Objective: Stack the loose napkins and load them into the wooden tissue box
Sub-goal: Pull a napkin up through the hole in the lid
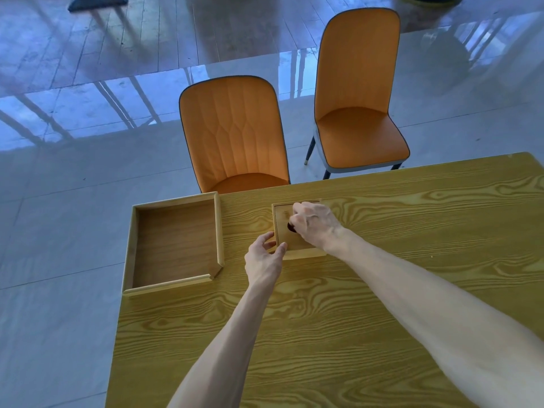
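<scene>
Two hands on the box [290,242], mid-table. Left hand [263,262] pinches its near-left corner, thumb and fingers on the edge. Right hand [313,223] curled over the top, fingers at the dark hole [290,227]; grip unclear. Tray [175,245] lies empty, left. No napkins visible. Advice: brace left, lift evenly.

Tray [173,245] sat at the table's [323,334] far left corner, box [290,231] just right of it, two chairs [235,134] behind the table.
</scene>
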A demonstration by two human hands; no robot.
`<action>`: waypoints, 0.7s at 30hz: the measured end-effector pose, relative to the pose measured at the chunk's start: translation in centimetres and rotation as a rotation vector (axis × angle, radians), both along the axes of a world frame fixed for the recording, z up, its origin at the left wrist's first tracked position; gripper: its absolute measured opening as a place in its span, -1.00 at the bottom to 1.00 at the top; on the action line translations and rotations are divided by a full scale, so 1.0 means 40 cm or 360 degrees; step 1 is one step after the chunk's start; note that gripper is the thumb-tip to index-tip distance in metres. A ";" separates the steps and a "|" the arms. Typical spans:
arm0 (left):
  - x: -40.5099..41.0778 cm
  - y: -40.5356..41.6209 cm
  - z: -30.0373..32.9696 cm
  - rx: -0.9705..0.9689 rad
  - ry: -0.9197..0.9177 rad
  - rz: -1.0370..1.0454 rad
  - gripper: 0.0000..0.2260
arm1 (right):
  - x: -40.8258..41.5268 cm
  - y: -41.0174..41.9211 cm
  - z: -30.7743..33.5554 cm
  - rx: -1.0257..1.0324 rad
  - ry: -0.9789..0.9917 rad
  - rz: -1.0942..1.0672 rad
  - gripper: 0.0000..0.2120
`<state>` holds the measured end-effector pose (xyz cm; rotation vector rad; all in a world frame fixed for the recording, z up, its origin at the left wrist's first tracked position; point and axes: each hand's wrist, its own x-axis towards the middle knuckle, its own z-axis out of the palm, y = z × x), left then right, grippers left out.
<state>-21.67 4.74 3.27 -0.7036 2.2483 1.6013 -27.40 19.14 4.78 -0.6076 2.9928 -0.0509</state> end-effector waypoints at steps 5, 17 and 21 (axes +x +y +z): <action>0.003 0.004 0.008 -0.0011 0.0003 0.0002 -0.57 | 0.037 0.031 0.001 -0.0447 0.0006 -0.0167 -0.84; 0.003 0.007 0.021 -0.0019 -0.0033 0.0000 -0.57 | 0.082 0.077 -0.039 -0.1085 -0.0072 -0.0570 -0.84; 0.001 0.008 0.023 -0.0029 -0.0034 -0.0012 -0.57 | 0.072 0.062 -0.017 -0.1037 -0.0140 -0.0553 -0.60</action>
